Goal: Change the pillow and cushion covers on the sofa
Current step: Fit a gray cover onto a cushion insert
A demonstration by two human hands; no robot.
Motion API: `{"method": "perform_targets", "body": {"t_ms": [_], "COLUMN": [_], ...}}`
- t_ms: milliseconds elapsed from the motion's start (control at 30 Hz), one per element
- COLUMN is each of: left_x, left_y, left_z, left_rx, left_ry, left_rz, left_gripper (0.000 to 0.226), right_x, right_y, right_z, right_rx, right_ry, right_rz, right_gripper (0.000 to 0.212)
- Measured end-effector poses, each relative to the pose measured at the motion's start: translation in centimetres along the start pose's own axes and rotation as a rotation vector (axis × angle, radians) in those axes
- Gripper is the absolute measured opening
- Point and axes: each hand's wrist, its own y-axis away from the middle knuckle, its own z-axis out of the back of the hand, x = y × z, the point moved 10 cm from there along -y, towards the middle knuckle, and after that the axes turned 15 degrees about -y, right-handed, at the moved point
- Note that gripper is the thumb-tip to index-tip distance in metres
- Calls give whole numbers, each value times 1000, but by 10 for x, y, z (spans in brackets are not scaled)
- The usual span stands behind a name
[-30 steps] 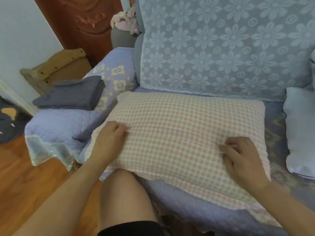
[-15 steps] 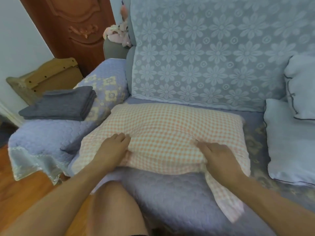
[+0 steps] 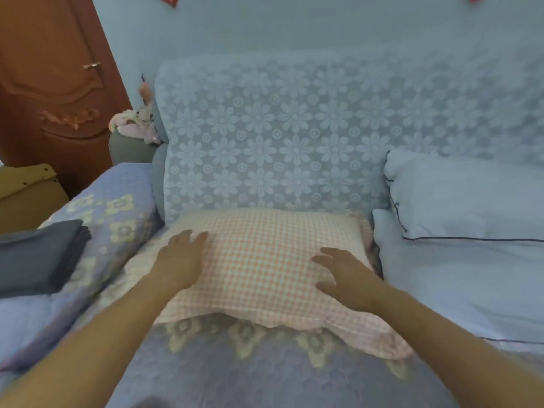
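Checked pillow [image 3: 265, 260] now pushed back against the sofa backrest [image 3: 279, 136]; left hand [image 3: 179, 260] and right hand [image 3: 344, 275] spread flat on it.

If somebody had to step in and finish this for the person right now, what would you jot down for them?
Left hand: open, fingers spread flat on the checked pillow.
Right hand: open, fingers spread on the pillow's right part.
The pillow lies on the sofa seat against the flowered backrest, in its pink checked cover.
Two pale blue pillows are stacked to its right.
Folded grey fabric sits on the sofa arm at left.
Done: checked pillow covered and placed. Left: probably the pale pillows; whether the grey fabric is covers I cannot tell.
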Motion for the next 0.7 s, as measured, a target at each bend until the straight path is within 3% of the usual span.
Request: {"method": "perform_targets", "body": {"t_ms": [100,233,300,433,500,633,700], "left_x": [-103,-227,-263,-295,-304,-305,-304], "left_y": [-1,-16,-39,-66,-68,-68,-61], "left_z": [53,96,90,9,-8,-4,-4], "left_rx": [-234,-318,-255,54,69,116,112], "left_ry": [168,172,151,11,0,1,-42], "left_rz": [-194,-348,-306,-227,-213,-211,-220], "left_gripper": [60,60,62,71,71,71,71], "right_x": [-10,-60,-101,-183,-215,-249,-264], "right_y": [22,79,117,191,204,172,152], "right_z": [48,104,119,142,155,169,180], "right_rx": [-311,-635,-765,-999,-1054,-1067,-1125], "right_ry": [-116,-545,-720,-965,-1163,-1921,-1998], "right_rz": [7,-194,-323,-571,-638,-579,-600], "right_gripper": [40,18,15,22,30,49,46]}}
